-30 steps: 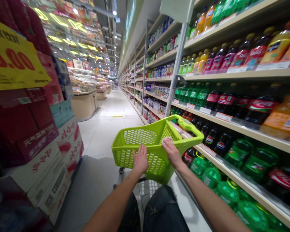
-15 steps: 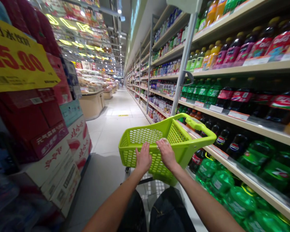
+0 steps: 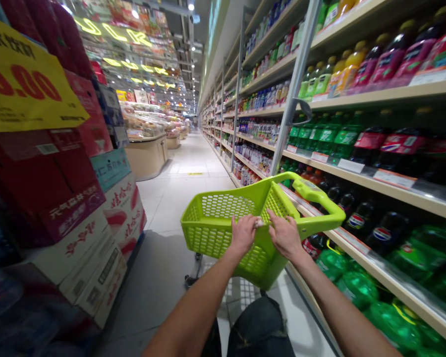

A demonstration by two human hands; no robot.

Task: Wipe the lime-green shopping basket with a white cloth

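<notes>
A lime-green plastic shopping cart [image 3: 223,225] stands sideways in front of me, its handle to the right. My left hand [image 3: 244,233] is on the near rim with fingers curled. At its fingertips shows a small crumpled white wipe-like piece [image 3: 258,222], mostly hidden by the fingers. Just to the right, my right hand [image 3: 284,237] lies over the same rim near the rear of the basket. Its fingers are apart, the index finger raised, and nothing shows in them. The visible part of the basket holds no goods.
Shelves of bottled drinks [image 3: 357,144] run along the right, close to the cart's handle. Stacked cartons [image 3: 92,258] and a yellow price sign [image 3: 26,84] stand on the left. A pale tiled aisle [image 3: 193,163] leads ahead past wooden display counters [image 3: 144,156].
Both hands have slid right along the rim. The white piece, earlier under the right hand, is now at the left hand's fingertips. The left fingers have curled; the view has shifted slightly.
</notes>
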